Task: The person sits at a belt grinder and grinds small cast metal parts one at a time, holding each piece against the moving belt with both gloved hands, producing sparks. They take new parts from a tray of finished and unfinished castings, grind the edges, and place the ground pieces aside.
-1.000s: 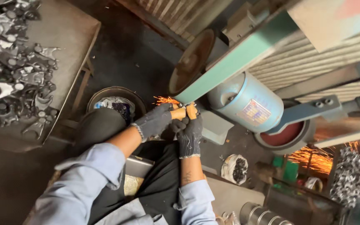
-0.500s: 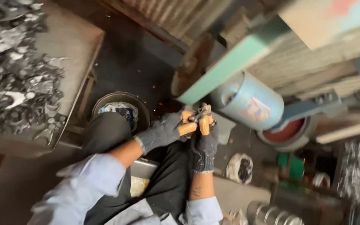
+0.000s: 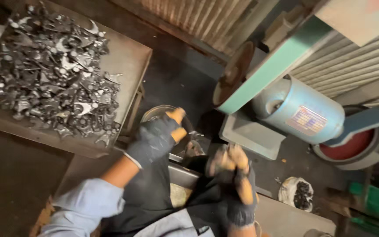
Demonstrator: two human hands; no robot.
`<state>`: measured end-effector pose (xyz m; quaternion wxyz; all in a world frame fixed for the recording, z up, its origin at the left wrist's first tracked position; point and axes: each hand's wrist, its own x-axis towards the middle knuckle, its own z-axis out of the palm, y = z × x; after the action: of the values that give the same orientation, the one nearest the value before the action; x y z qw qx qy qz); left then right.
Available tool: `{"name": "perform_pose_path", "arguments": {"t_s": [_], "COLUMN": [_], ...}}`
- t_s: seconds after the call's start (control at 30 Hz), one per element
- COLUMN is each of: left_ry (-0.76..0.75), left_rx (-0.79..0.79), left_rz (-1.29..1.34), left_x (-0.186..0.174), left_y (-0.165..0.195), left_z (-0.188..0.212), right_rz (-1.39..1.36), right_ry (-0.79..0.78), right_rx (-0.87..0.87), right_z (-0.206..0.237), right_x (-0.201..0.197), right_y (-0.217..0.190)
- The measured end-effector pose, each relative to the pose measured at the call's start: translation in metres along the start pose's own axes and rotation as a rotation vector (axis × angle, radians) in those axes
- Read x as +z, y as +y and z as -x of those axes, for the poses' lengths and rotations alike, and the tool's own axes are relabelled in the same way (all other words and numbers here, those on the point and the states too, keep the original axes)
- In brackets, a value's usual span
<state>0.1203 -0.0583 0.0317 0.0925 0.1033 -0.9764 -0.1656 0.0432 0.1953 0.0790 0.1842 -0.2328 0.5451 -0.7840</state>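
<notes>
Both hands have come off the sanding belt since approx. 1 s ago, when they were pressed together at the belt w/ sparks showing; no sparks now, so grinding contact has ended for this piece. Right hand [image 3: 235, 184], gloved dark w/ orange fingertips, is blurred from motion low in the frame, above the lap; fingers look curled, but whether it has hold of a part I cannot tell. Left hand [image 3: 156, 136], same glove type, has swung left and hangs part-open, fingers loosely bent, nothing visibly gripped, directly over the round metal bowl [image 3: 159, 113] on the floor. Reads as the changeover between workpieces, not active grinding. A small grey metal piece [image 3: 194, 147] shows just beside the bowl rim betw. the two hands; unclear if it is resting or falling. Farther left, the tray [image 3: 130, 55] carries a heap of unfinished forged metal parts [image 3: 51, 74], well apart from both hands. Beyond, the green sanding belt [image 3: 277, 66] runs diagonally up from the blue motor [image 3: 303, 112], unloaded. Red-faced wheel [image 3: 349, 147] at far right, idle as far as visible.
</notes>
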Motion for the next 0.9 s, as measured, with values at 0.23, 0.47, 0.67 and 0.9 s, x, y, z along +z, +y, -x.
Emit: {"name": "perform_pose_path", "arguments": {"t_s": [0.23,0.47,0.67,0.9], "left_ry": [0.013,-0.009,-0.027,0.366], "left_rx": [-0.288,-0.243,-0.391,-0.095], "left_rz": [-0.409,-0.174,-0.038,0.995], "left_x": [-0.008,0.024,-0.012,-0.024], "left_y": [-0.168,-0.230,-0.169,0.002], "left_z": [-0.041,-0.044,-0.037,0.012], "right_rz": [0.056,0.112,0.159,0.321], "right_ry": [-0.394,-0.409,-0.417,-0.182], "right_rx": [-0.311,-0.358,-0.406,-0.082], "right_z": [0.025,0.001,0.016,0.010], "right_x": [0.053,0.057,0.059,0.059], "right_y": [-0.055,-0.047,-0.061,-0.044]}}
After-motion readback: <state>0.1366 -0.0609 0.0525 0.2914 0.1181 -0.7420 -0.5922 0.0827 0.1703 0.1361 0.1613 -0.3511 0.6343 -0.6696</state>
